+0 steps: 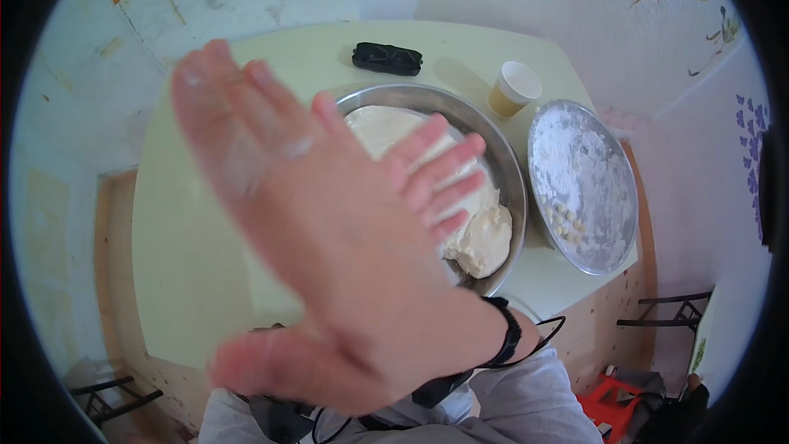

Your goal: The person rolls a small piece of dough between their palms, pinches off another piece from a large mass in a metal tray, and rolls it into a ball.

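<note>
Close to the camera, my right hand (329, 247) spans the view, its back toward me, fingers stretched up-left and thumb apart. White residue marks its fingers, and a black band (511, 333) circles the wrist. Behind it my left hand (436, 173) shows spread fingers pointing up-right; its palm is mostly hidden. The palms face each other, and neither hand holds anything visible. Beyond them, a wide metal basin (516, 173) contains a broad pale mass (374, 122) and a rough lump of dough (485, 242) at its near right side.
An oval metal tray (588, 160) dusted with white powder, bearing several small pale pieces (565, 220), sits at the right. A paper cup (516, 89) and a black bundle (387, 58) stand at the back of the table (189, 279). On the floor is a red stool (610, 403).
</note>
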A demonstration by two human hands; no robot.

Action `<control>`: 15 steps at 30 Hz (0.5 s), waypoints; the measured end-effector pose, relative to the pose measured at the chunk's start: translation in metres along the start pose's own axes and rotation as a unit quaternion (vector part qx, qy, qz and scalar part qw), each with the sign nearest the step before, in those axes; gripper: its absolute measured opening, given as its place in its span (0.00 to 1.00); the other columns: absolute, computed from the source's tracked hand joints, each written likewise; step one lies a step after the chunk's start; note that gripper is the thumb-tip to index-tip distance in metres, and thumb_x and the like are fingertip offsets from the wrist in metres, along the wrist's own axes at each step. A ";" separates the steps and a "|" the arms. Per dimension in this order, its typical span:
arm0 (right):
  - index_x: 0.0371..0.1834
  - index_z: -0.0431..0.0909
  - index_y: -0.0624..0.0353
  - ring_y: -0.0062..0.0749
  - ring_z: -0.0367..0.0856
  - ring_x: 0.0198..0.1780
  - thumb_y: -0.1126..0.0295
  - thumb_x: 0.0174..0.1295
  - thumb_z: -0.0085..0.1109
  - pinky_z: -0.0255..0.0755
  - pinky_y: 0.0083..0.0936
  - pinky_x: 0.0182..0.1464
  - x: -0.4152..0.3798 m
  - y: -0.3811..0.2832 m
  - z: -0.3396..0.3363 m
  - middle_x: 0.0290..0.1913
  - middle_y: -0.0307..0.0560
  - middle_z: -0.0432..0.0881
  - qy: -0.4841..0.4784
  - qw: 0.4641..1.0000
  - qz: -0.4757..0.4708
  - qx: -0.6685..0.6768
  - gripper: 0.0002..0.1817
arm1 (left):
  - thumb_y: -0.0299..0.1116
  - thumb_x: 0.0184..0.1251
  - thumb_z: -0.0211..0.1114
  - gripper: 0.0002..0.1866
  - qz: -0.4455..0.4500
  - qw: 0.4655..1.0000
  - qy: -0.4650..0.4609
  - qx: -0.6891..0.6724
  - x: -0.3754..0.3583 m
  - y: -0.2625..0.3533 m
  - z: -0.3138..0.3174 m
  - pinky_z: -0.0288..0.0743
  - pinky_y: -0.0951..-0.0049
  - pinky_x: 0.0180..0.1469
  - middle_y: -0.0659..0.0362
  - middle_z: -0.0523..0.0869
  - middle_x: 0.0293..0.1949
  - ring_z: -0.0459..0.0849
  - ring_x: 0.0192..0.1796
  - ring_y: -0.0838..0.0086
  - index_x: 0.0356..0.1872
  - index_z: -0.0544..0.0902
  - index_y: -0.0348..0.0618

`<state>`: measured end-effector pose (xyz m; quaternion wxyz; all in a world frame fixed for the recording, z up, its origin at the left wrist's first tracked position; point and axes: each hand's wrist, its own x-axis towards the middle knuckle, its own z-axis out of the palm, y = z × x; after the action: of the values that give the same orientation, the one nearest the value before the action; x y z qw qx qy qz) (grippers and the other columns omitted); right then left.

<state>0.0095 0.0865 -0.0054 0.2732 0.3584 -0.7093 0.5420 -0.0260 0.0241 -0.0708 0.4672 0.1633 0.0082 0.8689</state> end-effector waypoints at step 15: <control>0.62 0.57 0.82 0.62 0.56 0.68 0.58 0.57 0.54 0.45 0.46 0.71 -0.006 0.005 0.024 0.64 0.74 0.60 -0.050 0.998 -0.012 -0.036 0.38 | 0.55 0.71 0.34 0.35 0.155 0.976 0.058 0.139 -0.014 0.045 0.049 0.50 0.63 0.71 0.56 0.52 0.73 0.52 0.74 0.67 0.72 0.51 0.43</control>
<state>0.0096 0.0655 -0.0193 0.2569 0.3835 -0.7366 0.4943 -0.0413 -0.0196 -0.0206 0.2985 0.1752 0.1308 0.9290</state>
